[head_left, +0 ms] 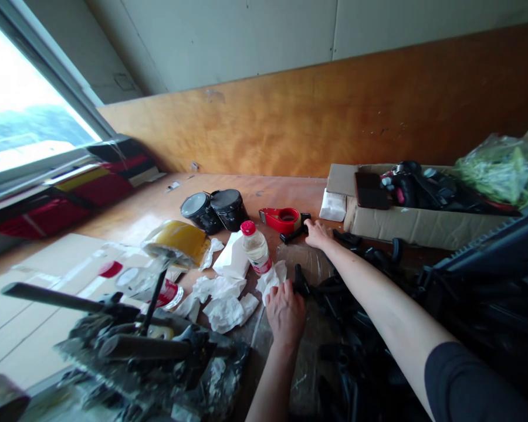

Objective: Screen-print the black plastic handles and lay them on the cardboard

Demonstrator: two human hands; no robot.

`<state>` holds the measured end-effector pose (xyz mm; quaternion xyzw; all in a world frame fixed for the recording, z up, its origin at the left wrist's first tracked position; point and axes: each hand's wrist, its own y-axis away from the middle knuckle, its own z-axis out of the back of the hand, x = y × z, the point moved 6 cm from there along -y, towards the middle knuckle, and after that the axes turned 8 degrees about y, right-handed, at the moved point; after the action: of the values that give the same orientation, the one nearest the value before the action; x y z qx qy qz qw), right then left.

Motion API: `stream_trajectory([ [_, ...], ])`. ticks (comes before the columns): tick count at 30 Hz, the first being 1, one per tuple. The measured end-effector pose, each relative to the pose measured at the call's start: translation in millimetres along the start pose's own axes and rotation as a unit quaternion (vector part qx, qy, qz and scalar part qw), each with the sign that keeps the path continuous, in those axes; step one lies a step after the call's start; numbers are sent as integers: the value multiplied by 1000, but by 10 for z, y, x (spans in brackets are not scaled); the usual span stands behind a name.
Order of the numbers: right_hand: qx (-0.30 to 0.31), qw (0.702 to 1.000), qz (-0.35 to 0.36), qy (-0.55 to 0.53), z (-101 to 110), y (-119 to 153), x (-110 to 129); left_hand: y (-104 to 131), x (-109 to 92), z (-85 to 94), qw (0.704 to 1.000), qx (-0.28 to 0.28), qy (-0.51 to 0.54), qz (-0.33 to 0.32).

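Observation:
My left hand (286, 310) is low in the middle with its fingers curled down. It lies against crumpled white tissue (273, 276), and a black plastic part (300, 280) is beside its fingers; what it grips is hidden. Farther up, my right hand (319, 234) reaches out with its fingers closed at the end of a black part (295, 233), just right of a red tape dispenser (281, 219). A clear bottle with a red cap (256, 249) stands upright left of both hands.
Many black parts (347, 369) are heaped at the right, below a cardboard box (418, 231). At the left are a greasy metal fixture (145, 351), a lying bottle (169, 295), yellow tape (178, 240) and black cans (229, 210). A wooden board (290, 123) stands behind.

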<state>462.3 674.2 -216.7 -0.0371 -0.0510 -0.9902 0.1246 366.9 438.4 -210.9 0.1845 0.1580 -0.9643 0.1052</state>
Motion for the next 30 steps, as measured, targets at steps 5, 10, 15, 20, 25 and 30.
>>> stream_trajectory([
  [5, -13, 1000, 18, -21, -36, -83, 58, 102, -119, 27, 998, -7, 30, -54],
  [10, -7, 999, 15, -41, 7, -96, 15, 252, -124, -96, 997, 16, 58, -43],
  [15, 35, 999, 23, -26, 116, 42, 67, 638, -67, -250, 993, 33, 88, -74],
  [20, 190, 979, 76, -5, 284, 317, -18, 735, 64, -86, 979, 139, 132, -64],
  [25, 353, 928, 113, -47, 480, 530, -372, 474, 64, 205, 965, 225, 132, -37],
  [30, 183, 982, 43, 8, 431, 473, -622, -38, -181, 267, 992, 68, 96, -45],
])
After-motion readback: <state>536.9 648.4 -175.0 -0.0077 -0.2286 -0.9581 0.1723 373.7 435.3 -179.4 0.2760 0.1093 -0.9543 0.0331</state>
